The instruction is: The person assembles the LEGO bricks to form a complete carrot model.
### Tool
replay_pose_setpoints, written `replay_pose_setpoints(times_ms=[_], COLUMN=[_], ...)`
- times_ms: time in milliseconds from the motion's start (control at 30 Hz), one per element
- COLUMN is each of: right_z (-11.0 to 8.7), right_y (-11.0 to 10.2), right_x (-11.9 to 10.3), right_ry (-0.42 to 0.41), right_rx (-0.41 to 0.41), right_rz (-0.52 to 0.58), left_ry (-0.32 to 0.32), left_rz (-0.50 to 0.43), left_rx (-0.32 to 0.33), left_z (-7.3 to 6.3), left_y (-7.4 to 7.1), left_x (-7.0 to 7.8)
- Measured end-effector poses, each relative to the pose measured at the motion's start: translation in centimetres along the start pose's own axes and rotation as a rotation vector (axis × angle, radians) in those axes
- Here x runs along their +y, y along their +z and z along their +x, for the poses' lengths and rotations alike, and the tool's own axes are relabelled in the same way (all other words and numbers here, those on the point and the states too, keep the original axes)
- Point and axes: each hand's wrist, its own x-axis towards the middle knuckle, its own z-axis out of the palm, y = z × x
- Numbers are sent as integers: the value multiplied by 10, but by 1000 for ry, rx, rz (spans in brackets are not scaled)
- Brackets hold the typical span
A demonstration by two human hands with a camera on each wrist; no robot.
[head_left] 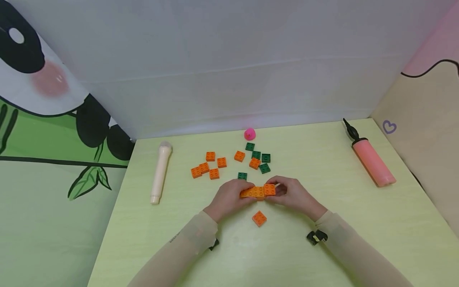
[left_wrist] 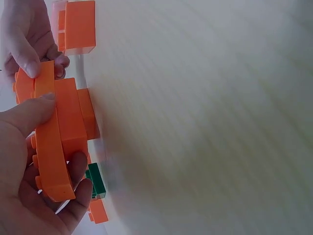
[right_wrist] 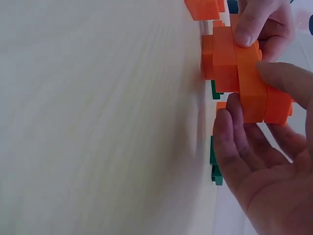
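Observation:
Several orange toy building bricks are joined into a stepped block, raised a little above the table between both hands. My left hand grips its left part, thumb on the near side and fingers curled beneath, as the left wrist view shows. At the right end my right hand pinches the block, its thumb pressing near a top brick. A narrower stack of orange bricks hangs under the long upper layer. Near the hands lies a loose orange brick, on the person's side.
Loose orange bricks and green bricks lie scattered beyond the hands. A pink round object sits at the table's back edge. To the left lies a pale tube; to the right, a pink hand pump with a black nozzle.

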Motion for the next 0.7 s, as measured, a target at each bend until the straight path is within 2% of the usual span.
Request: replay_pose_setpoints(times_ms=[133, 267, 367, 567, 700], right_z=[2, 3, 3, 5, 7], right_y=[-1, -2, -3, 0, 1], right_x=[3, 5, 4, 4, 3], right_ry=[61, 168, 235, 301, 315], right_rx=[-55, -124, -146, -154, -151], right_rz=[78, 282, 411, 544, 589], left_ry=[2, 5, 6, 2, 8], left_rz=[-2, 1, 7, 8, 3], left_rx=[-2, 1, 2, -1, -1], left_z=[0, -1, -1, -1, -1], left_y=[0, 0, 0, 0, 0], left_x=[0, 0, 0, 0, 0])
